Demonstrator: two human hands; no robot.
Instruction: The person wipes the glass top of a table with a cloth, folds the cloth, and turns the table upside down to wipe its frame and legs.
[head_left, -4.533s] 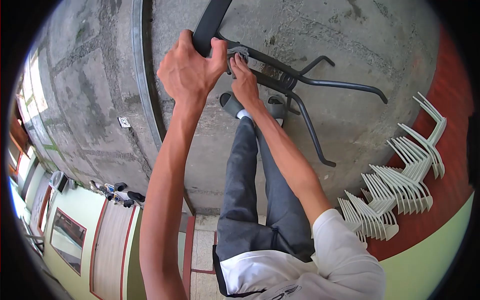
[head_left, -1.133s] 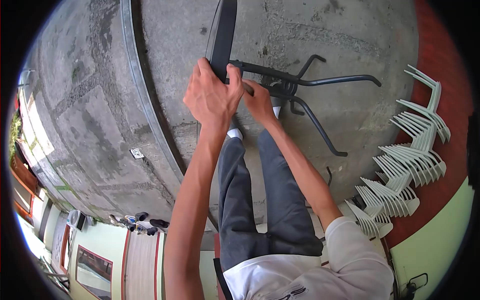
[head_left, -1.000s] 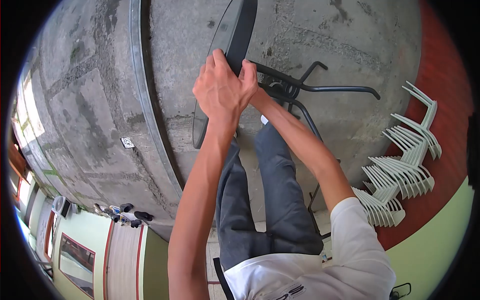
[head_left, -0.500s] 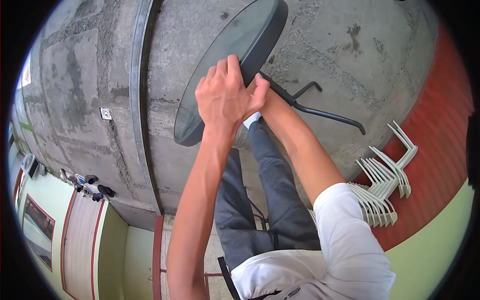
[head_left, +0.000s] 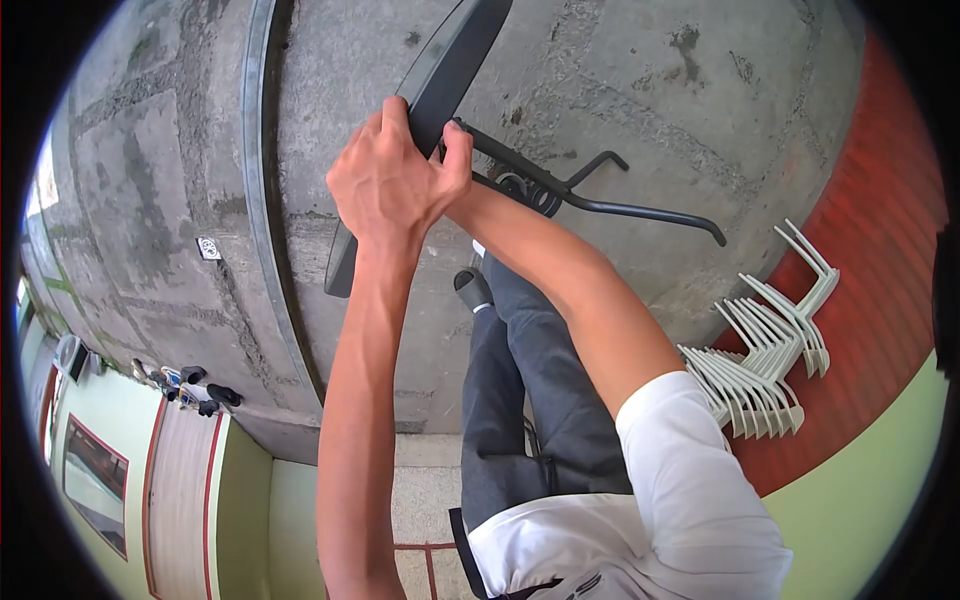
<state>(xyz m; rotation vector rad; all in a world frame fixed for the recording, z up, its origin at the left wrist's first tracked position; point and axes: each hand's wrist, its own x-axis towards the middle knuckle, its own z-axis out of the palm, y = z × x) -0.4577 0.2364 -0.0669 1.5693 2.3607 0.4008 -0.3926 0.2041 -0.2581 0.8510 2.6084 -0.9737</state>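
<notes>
My left hand (head_left: 395,180) grips the edge of a round table top (head_left: 462,72), which has a dark rim and a glass-like face and stands tilted on its side. Dark metal legs (head_left: 640,211) spread out to the right from under it. My right forearm reaches beneath my left hand toward the back of the top, and my right hand is hidden there behind my left hand and the rim.
Stacked white plastic chairs (head_left: 760,375) stand at the right by a red surface (head_left: 860,290). A metal channel (head_left: 262,180) crosses the concrete floor (head_left: 150,190) at the left. Shoes (head_left: 205,392) lie at the lower left near a door. A slipper (head_left: 472,290) is on a foot.
Both arms and the table top have shifted left in view since half a second ago. The top's face is seen more edge-on, and more of the leg hub shows. Earlier, a grey cloth was under my right hand.
</notes>
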